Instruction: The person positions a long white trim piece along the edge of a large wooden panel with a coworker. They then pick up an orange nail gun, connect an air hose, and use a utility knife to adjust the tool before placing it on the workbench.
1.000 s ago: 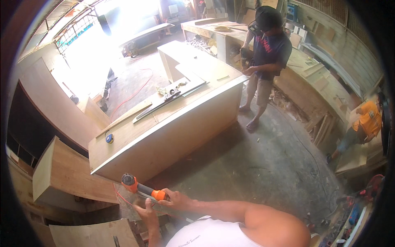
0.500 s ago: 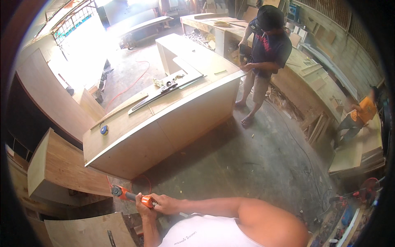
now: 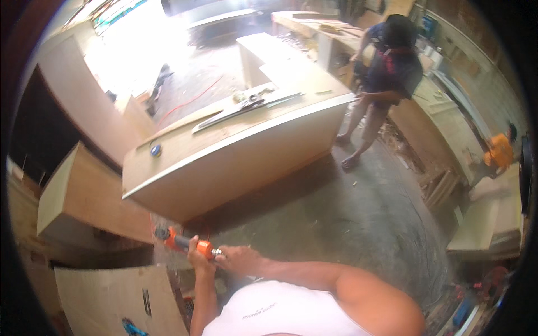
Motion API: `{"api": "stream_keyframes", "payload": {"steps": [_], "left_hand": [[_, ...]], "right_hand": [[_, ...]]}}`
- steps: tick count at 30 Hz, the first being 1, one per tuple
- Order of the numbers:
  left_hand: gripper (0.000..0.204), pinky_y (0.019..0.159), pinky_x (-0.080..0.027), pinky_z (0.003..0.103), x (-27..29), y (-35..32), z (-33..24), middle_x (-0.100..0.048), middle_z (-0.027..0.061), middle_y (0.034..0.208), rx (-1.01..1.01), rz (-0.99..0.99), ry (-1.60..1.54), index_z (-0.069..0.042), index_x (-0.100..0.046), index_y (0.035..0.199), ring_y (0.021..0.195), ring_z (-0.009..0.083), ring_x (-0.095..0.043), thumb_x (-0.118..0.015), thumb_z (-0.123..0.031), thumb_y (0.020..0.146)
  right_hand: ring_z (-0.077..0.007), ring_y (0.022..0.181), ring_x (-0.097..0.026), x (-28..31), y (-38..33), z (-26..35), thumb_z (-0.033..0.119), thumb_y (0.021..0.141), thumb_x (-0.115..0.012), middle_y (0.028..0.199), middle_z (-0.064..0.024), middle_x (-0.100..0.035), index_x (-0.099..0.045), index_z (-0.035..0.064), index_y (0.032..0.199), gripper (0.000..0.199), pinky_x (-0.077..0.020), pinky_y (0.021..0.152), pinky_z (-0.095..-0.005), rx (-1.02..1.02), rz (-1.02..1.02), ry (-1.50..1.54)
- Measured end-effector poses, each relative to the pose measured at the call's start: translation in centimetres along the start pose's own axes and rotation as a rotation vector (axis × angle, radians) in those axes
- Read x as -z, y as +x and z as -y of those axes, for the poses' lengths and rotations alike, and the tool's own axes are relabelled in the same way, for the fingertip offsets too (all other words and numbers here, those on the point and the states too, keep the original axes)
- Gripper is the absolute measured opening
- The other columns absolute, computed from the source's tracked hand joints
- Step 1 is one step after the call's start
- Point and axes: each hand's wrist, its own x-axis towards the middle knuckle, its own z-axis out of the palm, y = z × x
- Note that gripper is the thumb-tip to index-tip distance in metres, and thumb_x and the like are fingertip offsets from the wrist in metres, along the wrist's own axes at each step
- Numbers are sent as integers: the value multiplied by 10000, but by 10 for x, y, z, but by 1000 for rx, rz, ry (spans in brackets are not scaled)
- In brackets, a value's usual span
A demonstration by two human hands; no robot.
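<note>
While both hands meet low in the head view, the scene reads as follows.

Tool: an orange and black power tool (image 3: 182, 242), lying nearly level, its black head pointing left and its orange rear toward the person's body.

Left hand: the left hand (image 3: 200, 259) comes up from below and is clenched around the orange body of the tool from underneath.

Right hand: the right hand (image 3: 238, 259) reaches in from the right, fingers curled at the tool's rear end; whether it grips the tool itself or a cable there I cannot tell.

Tool's place: held in the air just below the near corner of the long plywood cabinet (image 3: 235, 151), above a plywood sheet (image 3: 112, 297) at the lower left.

Surface: the cabinet's top carries a long metal straightedge (image 3: 246, 106), a wooden strip (image 3: 182, 124) beside it and a small blue tape measure (image 3: 156, 150) near the left end.

Left side: a plywood box (image 3: 84, 196) stands just beside the cabinet's left end.

Others: a person in a dark shirt (image 3: 389, 73) stands at the cabinet's far right corner, one hand touching its edge; another person in an orange shirt (image 3: 497, 152) is at the far right, well apart.

Floor: grey concrete floor (image 3: 347, 218), with a red cable (image 3: 190, 101) trailing in the bright area beyond.
</note>
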Motion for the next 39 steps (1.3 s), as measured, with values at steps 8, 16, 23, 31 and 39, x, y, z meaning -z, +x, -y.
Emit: {"api": "stream_keyframes", "payload": {"steps": [8, 16, 23, 31, 39], "left_hand": [[211, 546, -437, 317, -19, -6, -7, -516, 8, 711, -105, -96, 227, -91, -553, 835, 592, 149, -537, -682, -250, 782], [228, 511, -409, 319, -25, 5, -39, -504, 5, 648, -229, -51, 493, -68, -568, 730, 538, 145, -500, -659, -272, 774], [347, 598, -452, 370, -25, 17, -52, -596, 111, 704, -295, -102, 735, 50, -608, 768, 641, 214, -585, -656, -294, 761], [450, 678, -485, 403, -18, 9, -61, -649, 186, 770, -201, -122, 810, 108, -643, 838, 698, 277, -630, -642, -335, 760], [422, 609, -471, 367, 11, 43, -27, -609, 129, 756, -97, -208, 525, 72, -627, 835, 651, 225, -603, -661, -340, 749]], "right_hand": [[-452, 691, -657, -12, 8, -8, 309, 988, -524, 701, -266, -637, -513, -41, 1079, 362, -524, 587, -519, 62, -24, 87], [-434, 628, -641, -34, 33, 2, 304, 1001, -502, 654, -240, -617, -530, -38, 958, 345, -474, 542, -497, 63, -126, 200], [-304, 453, -535, -67, 58, -6, 345, 1002, -486, 573, -172, -562, -555, -12, 790, 420, -398, 435, -407, 95, -280, 391], [-79, 383, -365, -58, 57, 6, 428, 986, -521, 539, 51, -437, -536, 110, 776, 382, -257, 365, -264, -482, 218, 1200], [-244, 777, -607, -51, 50, -4, 307, 975, -505, 810, -126, -620, -559, -16, 975, 327, -463, 702, -361, -140, 15, 429]]}}
